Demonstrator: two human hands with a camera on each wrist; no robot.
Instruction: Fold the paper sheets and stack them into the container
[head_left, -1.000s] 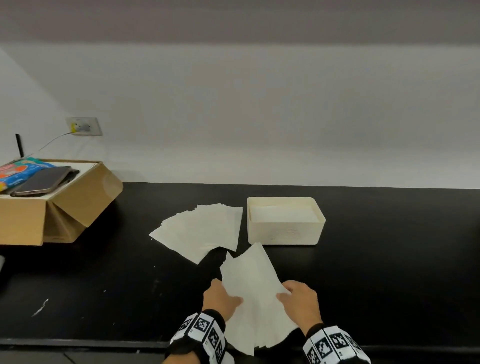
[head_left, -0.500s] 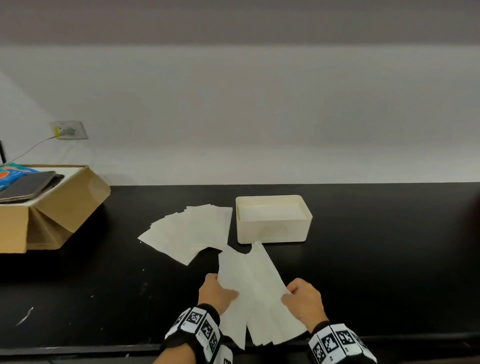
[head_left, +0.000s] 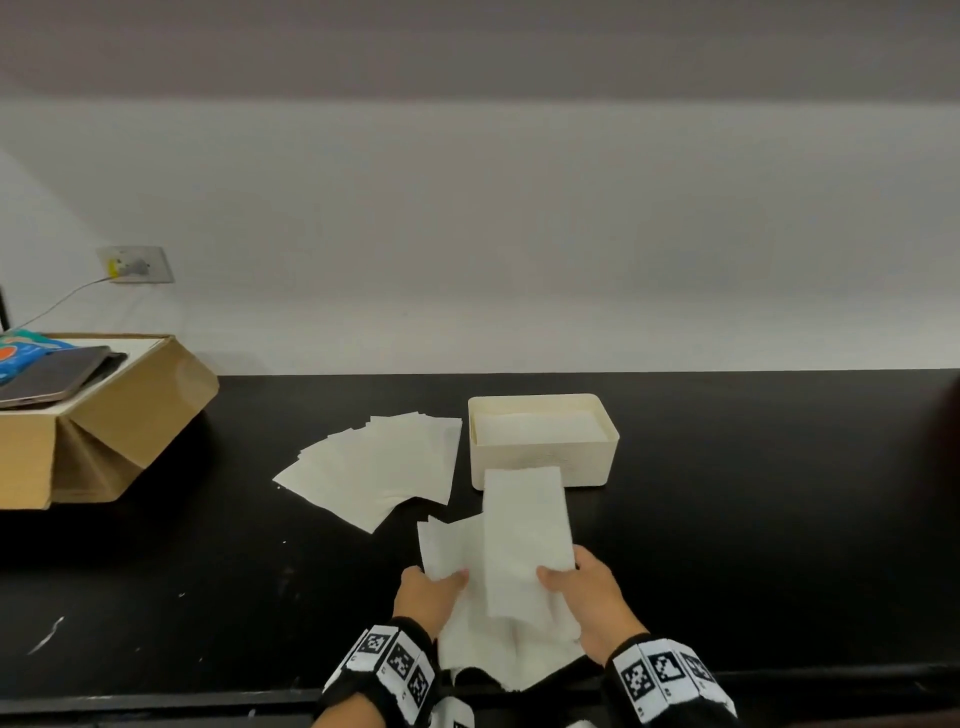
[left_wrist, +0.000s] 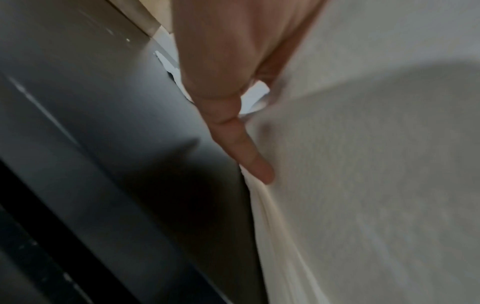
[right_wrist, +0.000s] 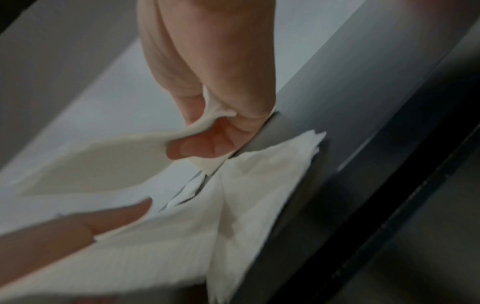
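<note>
Near the table's front edge, my left hand (head_left: 441, 582) pinches the left side of a loose pile of white paper sheets (head_left: 452, 545), thumb on top. In the left wrist view a finger (left_wrist: 246, 152) lies along the pile (left_wrist: 363, 174). My right hand (head_left: 556, 577) pinches the near end of one narrow folded sheet (head_left: 524, 535), raised above the pile and pointing at the container. The right wrist view shows thumb and finger of the right hand (right_wrist: 207, 131) nipping that sheet (right_wrist: 103, 164). The cream container (head_left: 545, 467) stands just beyond, with paper inside.
A fan of several more sheets (head_left: 374, 462) lies left of the container. At far left an open cardboard box (head_left: 119, 426) carries a phone and a coloured packet. Behind it is a wall socket (head_left: 135, 265) with a cable. The black table (head_left: 779, 519) runs right.
My right hand has drawn one narrow sheet off the pile and raised it toward the container. The left hand keeps its hold on the pile.
</note>
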